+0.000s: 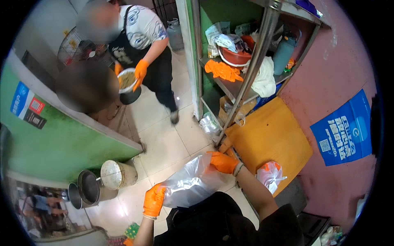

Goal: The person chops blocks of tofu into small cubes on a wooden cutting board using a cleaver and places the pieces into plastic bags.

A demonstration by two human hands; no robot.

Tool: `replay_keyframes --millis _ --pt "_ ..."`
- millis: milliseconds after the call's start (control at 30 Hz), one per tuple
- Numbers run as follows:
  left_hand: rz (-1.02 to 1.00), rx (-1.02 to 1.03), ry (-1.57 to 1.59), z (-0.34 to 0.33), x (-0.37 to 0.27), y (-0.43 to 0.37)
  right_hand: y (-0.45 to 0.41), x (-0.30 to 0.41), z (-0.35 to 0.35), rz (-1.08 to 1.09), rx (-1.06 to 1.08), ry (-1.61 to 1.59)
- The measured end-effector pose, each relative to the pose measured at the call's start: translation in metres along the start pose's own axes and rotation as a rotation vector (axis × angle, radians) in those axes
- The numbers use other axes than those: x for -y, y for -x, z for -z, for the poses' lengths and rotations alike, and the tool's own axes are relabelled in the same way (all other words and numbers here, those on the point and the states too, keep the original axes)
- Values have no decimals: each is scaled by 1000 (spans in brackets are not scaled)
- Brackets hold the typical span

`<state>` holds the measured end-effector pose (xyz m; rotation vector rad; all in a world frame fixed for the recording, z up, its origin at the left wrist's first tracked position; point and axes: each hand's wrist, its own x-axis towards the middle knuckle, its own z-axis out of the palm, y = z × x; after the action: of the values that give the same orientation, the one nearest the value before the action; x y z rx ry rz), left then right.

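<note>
A clear plastic bag (pixel 192 184) is stretched across in front of my body, above the tiled floor. My left hand (pixel 154 200), in an orange glove, grips one end of it. The other end is held at the top by my right hand (pixel 224 163), gloved the same way, with part of the bag lying against the fingers. The bag looks flat and shiny, and I make out nothing inside it.
A person (pixel 144 46) in orange gloves stands ahead with a white bowl (pixel 126 80) of brownish food. Right are a metal shelf (pixel 229 87), a yellow table (pixel 267 132) and a tied white bag (pixel 271 176). Buckets (pixel 127 175) line the green wall (pixel 61 144) at left.
</note>
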<state>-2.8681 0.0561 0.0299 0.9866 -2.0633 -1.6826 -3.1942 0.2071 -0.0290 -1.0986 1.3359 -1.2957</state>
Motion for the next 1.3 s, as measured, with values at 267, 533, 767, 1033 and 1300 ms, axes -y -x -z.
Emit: replay_keyframes --millis 267,533,767,1033,1300 --pt "16 191 -52 -28 19 -119 -19 26 45 353 -105 986" --pt "-118 679 -13 -118 -40 -230 -70 41 54 -478 -51 31" --pt "184 369 458 -119 3 -303 -127 55 82 -194 -493 106" --pt "191 -160 595 -26 36 -409 -283 -14 130 323 -50 839" --pt "273 -355 551 84 16 -570 -466 36 159 -422 60 255"
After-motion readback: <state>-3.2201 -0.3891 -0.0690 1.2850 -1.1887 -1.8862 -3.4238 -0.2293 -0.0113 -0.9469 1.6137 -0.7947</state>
